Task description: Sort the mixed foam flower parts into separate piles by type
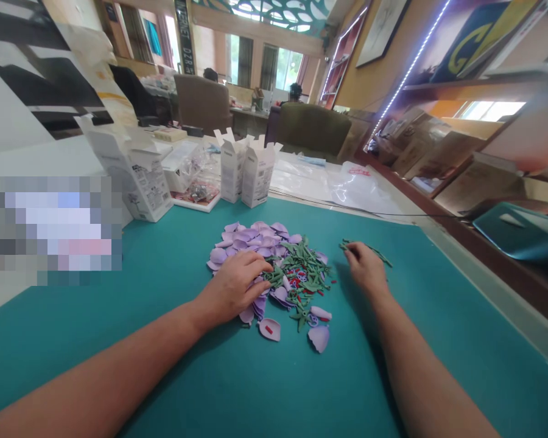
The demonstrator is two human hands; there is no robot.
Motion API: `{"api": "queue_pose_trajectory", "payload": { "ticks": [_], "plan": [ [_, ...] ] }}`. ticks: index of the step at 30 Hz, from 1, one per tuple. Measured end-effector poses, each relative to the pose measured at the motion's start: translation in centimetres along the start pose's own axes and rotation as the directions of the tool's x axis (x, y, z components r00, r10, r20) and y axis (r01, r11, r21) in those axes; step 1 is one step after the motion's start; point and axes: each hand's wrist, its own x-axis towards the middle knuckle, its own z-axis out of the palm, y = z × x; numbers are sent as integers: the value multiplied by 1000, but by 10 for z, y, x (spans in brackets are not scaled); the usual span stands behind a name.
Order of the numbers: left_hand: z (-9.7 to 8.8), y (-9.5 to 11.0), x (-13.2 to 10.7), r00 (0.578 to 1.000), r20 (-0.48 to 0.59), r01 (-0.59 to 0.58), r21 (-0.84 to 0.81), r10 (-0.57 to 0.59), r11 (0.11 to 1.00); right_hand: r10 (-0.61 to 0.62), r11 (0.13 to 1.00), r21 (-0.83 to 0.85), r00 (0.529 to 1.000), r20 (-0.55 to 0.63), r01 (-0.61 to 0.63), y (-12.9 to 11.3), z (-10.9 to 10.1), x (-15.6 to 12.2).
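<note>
I see my left hand (pixel 235 286) resting on the petals (pixel 249 238), fingers loose, gripping nothing. At three o'clock, my right hand (pixel 366 271) pinches stems (pixel 380 258) between closed fingers.

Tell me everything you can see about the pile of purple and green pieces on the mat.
The pile is a loose heap of lilac petal-shaped pieces, dark green leafy stems and small red bits, plastic by the look. It lies on the teal mat, petals mostly behind and left, green in the middle. The left hand rests on its left side; a few petals lie loose in front.
</note>
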Motion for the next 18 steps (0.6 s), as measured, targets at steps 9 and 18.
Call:
{"api": "queue_pose_trajectory", "payload": {
  "ticks": [9,18],
  "plan": [
    [0,0,1,1000,3,0,-10,0,1000,263,946,-176,962,-71,-272,70,-9,6],
    [0,-1,0,1000,14,8,-20,-8,1000,-1,989,-148,995,-100,-14,39,-3,5]
  ]
}}
